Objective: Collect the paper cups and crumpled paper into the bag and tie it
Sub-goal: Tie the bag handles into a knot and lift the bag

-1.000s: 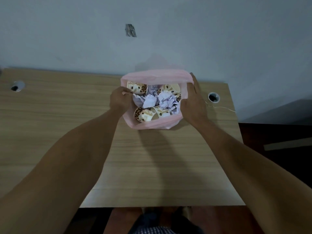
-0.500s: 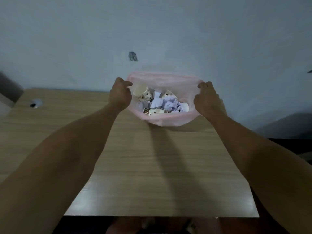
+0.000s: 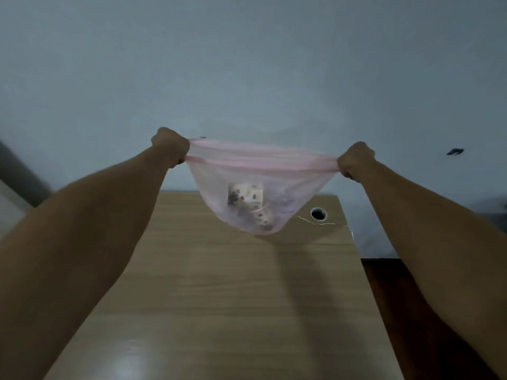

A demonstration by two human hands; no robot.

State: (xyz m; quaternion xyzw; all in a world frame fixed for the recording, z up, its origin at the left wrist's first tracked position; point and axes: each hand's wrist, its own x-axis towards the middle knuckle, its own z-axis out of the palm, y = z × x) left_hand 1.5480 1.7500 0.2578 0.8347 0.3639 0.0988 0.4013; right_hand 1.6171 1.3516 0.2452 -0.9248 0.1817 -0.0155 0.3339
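A thin pink plastic bag [image 3: 296,182] hangs in the air above the far end of the wooden table [image 3: 219,297]. Its mouth is pulled flat and wide between my two fists. My left hand [image 3: 171,146] grips the left end of the rim, and my right hand [image 3: 355,161] grips the right end. Through the plastic I see spotted paper cups [image 3: 245,198] and pale crumpled paper [image 3: 284,197] sagging at the bottom of the bag.
A round cable hole [image 3: 318,213] sits in the table's far right corner, with a thin white thread beside it. A pale wall stands right behind the table. The dark floor lies past the table's right edge.
Both hands lifted the bag off the table and moved apart, stretching the open mouth into a flat line. The view tilted upward.
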